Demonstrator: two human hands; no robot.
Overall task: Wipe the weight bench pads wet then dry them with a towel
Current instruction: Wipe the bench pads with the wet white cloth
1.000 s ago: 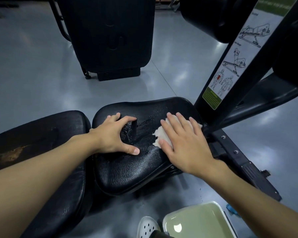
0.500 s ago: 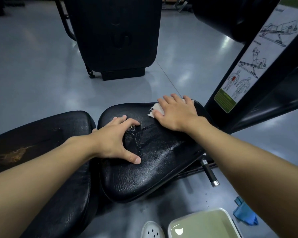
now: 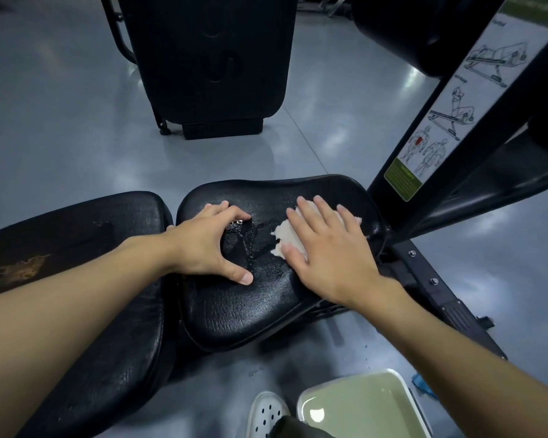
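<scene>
The black seat pad (image 3: 253, 308) of the weight bench lies in the middle, its surface wet and shiny. My right hand (image 3: 326, 248) presses flat on a white cloth (image 3: 287, 237) on the pad's right half, fingers spread over it. My left hand (image 3: 208, 245) braces on the pad's left half, fingers arched and apart, holding nothing. The longer black back pad (image 3: 86, 279) lies to the left, with a worn brownish patch on it.
A black upright frame with an exercise diagram sticker (image 3: 446, 115) rises at the right. Another black padded machine (image 3: 209, 58) stands behind on the grey floor. A pale green basin (image 3: 361, 406) and a white shoe (image 3: 266, 412) sit at the bottom. Something blue (image 3: 423, 382) lies beside the basin.
My right hand has drawn the cloth back from the pad's far edge toward the middle right. My left hand has stayed braced in place.
</scene>
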